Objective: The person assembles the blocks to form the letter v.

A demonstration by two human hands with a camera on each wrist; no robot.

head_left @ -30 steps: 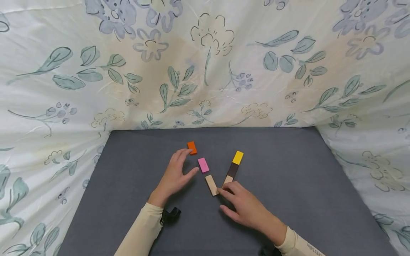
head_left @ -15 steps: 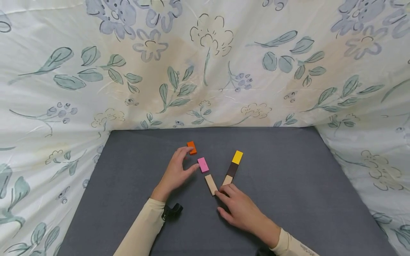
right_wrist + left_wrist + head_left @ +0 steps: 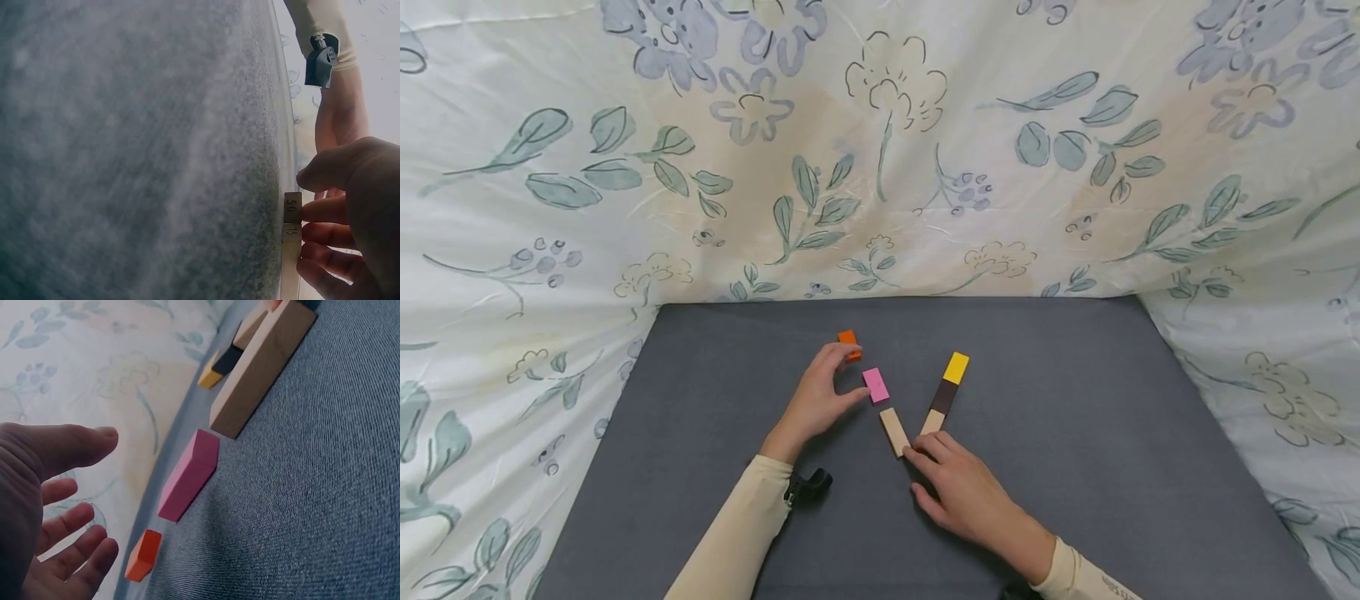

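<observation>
Small wooden blocks form a V on the dark cloth. Its left arm has an orange block (image 3: 847, 337), a pink block (image 3: 876, 386) and a plain wood block (image 3: 894, 432), with gaps between them. A yellow block (image 3: 957, 367), a dark brown block (image 3: 944, 397) and a second plain block (image 3: 932, 422) line up end to end on the right. My left hand (image 3: 812, 404) hovers with fingers over the orange block and thumb beside the pink one. At the V's point, my right hand (image 3: 966, 492) rests relaxed fingertips against the plain blocks, partly covering the right one.
A dark grey cloth (image 3: 1075, 417) covers the table. Floral fabric (image 3: 895, 167) hangs behind it and at both sides. A black wrist device (image 3: 808, 485) is strapped at the left cuff. Numbers mark the block ends (image 3: 292, 207) in the right wrist view.
My left hand has shifted slightly to the right, its thumb now closer to the pink block. The right hand has slid a little left and toward me. The blocks look unmoved.
</observation>
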